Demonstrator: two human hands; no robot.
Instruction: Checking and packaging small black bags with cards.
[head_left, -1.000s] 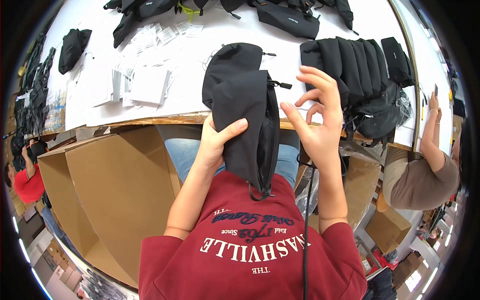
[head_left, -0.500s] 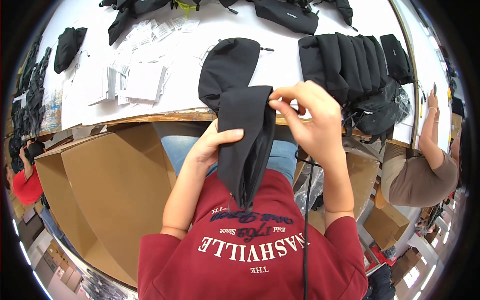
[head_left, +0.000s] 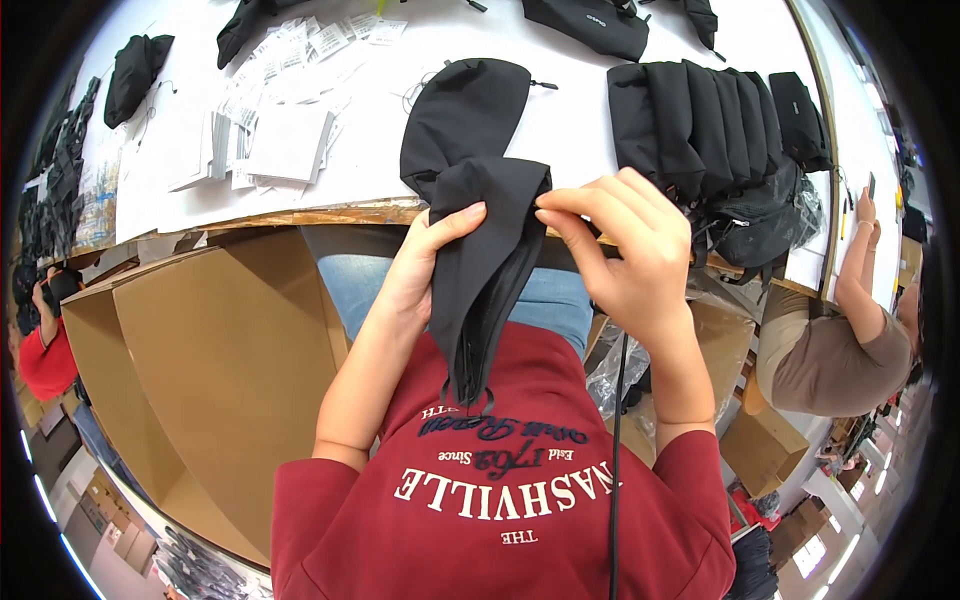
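Observation:
A long black fabric pouch (head_left: 476, 240) hangs over the table's front edge towards my lap, a zip running down its right side. My left hand (head_left: 418, 258) grips its left side, thumb on top and fingers underneath. At the upper right edge, near the end of the zip, my right hand (head_left: 625, 245) pinches with thumb and forefinger; whether cloth or a small zip pull is between them is too small to tell. Just beyond lies another black pouch (head_left: 468, 110) with a zip pull sticking out, partly covered by the held one.
White cards (head_left: 290, 142) in stacks and loose labels (head_left: 330, 40) lie on the white table at left. A row of black pouches (head_left: 690, 125) stands at right beside a black backpack (head_left: 745, 225). A big cardboard box (head_left: 220, 370) is left of my legs. People work on both sides.
The held pouch's lower end has swung slightly left and its body looks more twisted. My left hand has moved up a little; the right keeps its pinch at the edge.

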